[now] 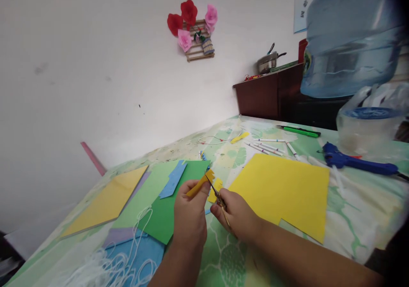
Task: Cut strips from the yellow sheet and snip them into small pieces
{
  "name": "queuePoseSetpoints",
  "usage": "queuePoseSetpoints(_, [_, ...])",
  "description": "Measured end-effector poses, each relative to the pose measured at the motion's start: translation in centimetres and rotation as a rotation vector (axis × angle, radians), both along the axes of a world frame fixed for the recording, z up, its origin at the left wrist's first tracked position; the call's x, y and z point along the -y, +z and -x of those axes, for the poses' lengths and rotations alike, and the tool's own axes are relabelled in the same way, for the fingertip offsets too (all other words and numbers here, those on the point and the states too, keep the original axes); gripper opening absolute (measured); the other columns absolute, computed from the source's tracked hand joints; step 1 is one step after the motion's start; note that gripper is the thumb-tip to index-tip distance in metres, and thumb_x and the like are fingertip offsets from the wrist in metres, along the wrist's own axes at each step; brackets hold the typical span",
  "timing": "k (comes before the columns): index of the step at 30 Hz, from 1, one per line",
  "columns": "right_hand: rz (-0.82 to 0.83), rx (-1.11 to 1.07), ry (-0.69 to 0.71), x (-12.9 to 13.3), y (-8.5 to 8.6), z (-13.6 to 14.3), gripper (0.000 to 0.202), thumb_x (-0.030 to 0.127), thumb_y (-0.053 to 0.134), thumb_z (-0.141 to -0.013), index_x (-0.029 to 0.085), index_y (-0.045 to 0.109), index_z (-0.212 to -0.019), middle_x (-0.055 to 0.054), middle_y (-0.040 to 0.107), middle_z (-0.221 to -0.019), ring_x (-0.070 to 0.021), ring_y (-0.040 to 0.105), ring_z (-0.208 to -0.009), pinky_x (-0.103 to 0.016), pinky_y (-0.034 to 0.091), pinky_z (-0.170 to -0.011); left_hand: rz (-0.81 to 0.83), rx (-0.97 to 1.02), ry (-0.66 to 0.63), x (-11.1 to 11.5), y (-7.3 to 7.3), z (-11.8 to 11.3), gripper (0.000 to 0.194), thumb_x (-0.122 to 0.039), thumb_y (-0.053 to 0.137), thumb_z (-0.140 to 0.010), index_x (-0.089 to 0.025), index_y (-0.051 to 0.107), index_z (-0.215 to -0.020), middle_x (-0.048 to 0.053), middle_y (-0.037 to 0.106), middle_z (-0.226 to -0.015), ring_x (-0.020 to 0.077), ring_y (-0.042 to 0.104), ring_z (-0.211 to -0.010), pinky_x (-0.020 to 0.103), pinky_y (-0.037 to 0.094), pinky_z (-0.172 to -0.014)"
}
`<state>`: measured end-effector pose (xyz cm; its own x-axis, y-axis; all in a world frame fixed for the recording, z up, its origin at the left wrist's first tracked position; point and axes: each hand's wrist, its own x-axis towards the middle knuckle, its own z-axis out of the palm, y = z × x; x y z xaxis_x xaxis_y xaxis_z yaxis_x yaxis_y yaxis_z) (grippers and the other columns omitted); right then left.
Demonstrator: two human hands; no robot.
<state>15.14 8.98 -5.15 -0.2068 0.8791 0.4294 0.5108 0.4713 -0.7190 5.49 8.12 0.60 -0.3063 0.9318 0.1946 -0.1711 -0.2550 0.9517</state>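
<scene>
My left hand (191,210) pinches a small strip of orange-yellow paper (198,185), its far end notched. Scissors (220,198) with gold-coloured handles are in my right hand (238,214), and their blades meet the notched end of the strip. Just behind the blades lies a cut piece of yellow paper (216,186). Under and left of my left hand spreads a dark green sheet (162,218), with a jagged blue paper piece (174,179) on top of it and a light green sheet.
A large yellow sheet (281,189) lies to the right, near a blue glue gun (354,161). White string (105,265) is heaped at front left. Thin pens (265,147), a green cutter (300,131) and a plastic tub (367,129) stand or lie farther back.
</scene>
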Motion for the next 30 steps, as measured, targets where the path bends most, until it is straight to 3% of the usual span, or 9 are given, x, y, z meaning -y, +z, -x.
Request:
queuePoseSetpoints(19, [-0.008, -0.004, 0.027, -0.22, -0.28, -0.02, 0.028, 0.044, 0.040, -0.076, 0.018, 0.037, -0.065, 0.002, 0.043, -0.059, -0.0111, 0.038, -0.052, -0.021, 0.029, -0.048, 0.045, 0.014, -0.150, -0.23, 0.89, 0.58, 0.022, -0.021, 0.068, -0.053, -0.015, 0.050, -0.065, -0.004, 0.056, -0.055, 0.0094, 0.050, -0.054, 0.022, 0.037, -0.055])
queuePoseSetpoints(30, [-0.039, -0.002, 0.023, -0.32, -0.57, 0.07, 0.035, 0.051, 0.034, -0.077, 0.018, 0.038, -0.065, 0.002, 0.043, -0.058, -0.0107, 0.037, -0.051, -0.021, 0.029, -0.047, 0.053, 0.065, -0.163, -0.23, 0.86, 0.60, 0.022, -0.019, 0.068, -0.053, -0.016, 0.049, -0.065, -0.006, 0.057, -0.054, 0.0085, 0.051, -0.054, 0.022, 0.038, -0.055])
